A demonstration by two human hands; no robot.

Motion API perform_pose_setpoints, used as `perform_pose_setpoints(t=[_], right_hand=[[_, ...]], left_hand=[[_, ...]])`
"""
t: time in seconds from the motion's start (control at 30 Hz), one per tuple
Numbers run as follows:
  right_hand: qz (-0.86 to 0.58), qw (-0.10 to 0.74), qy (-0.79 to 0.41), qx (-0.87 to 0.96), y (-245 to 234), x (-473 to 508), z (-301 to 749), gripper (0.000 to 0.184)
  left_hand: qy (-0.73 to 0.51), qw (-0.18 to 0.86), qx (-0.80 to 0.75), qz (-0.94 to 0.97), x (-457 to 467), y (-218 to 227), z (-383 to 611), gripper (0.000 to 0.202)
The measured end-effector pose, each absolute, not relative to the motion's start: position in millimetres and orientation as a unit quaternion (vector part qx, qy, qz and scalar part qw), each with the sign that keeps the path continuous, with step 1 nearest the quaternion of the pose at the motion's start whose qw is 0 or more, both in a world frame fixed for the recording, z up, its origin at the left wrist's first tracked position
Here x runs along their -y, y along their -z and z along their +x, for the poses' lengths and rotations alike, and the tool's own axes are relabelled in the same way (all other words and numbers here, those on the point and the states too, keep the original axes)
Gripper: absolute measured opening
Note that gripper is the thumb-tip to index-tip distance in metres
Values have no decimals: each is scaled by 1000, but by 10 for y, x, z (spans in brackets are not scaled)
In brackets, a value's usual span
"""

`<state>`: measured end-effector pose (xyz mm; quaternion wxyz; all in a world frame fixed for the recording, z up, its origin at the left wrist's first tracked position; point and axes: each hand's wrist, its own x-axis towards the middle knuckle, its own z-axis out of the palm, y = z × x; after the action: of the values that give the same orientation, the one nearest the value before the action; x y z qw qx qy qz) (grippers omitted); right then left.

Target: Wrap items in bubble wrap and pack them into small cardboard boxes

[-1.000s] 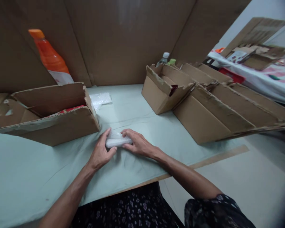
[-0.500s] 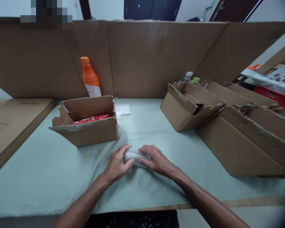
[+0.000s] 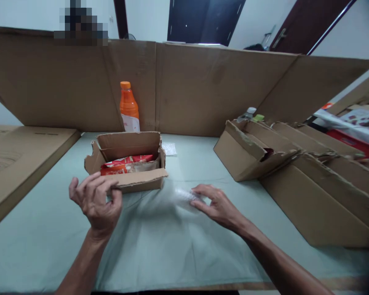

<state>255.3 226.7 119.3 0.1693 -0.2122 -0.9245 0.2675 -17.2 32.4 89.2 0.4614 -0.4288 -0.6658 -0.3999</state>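
Note:
My left hand (image 3: 95, 201) is lifted off the pale green table cover (image 3: 160, 250), fingers curled in a pinch on the end of a clear plastic wrap sheet (image 3: 147, 200). The sheet stretches, blurred, to the right. There my right hand (image 3: 217, 205) presses its fingers on a small clear-wrapped bundle (image 3: 184, 195) lying on the table. Just behind my left hand stands a small open cardboard box (image 3: 132, 184) with red packets (image 3: 126, 163) inside.
An orange bottle (image 3: 129, 106) stands against a tall cardboard wall (image 3: 203, 86). Several torn open cardboard boxes (image 3: 252, 151) line the right side, with bottle tops (image 3: 249, 112) behind them. Flat cardboard (image 3: 18, 151) lies at the left. A small bubble-wrap piece (image 3: 169, 148) lies behind the box.
My left hand let go of the bundle and pulled up and to the left, drawing the clear sheet out. My right hand stays on the bundle. My view tilted up.

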Motion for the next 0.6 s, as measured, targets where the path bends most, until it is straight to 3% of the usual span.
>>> perform_pose_setpoints(t=[0.2, 0.4, 0.5, 0.6], right_hand=[[-167, 332, -184, 910, -2029, -2284, 2189, 20], [-88, 347, -173, 918, -2596, -2154, 1637, 14], [-78, 369, -195, 905, -2627, -2106, 1336, 15], [-64, 328, -210, 919, -2520, -2097, 952, 15]], left_hand=[[444, 455, 645, -424, -284, -690, -115, 25], [458, 434, 646, -431, -270, -710, -128, 23], [471, 420, 644, -433, -267, -711, -113, 20], [473, 417, 644, -434, -264, -712, -107, 18]])
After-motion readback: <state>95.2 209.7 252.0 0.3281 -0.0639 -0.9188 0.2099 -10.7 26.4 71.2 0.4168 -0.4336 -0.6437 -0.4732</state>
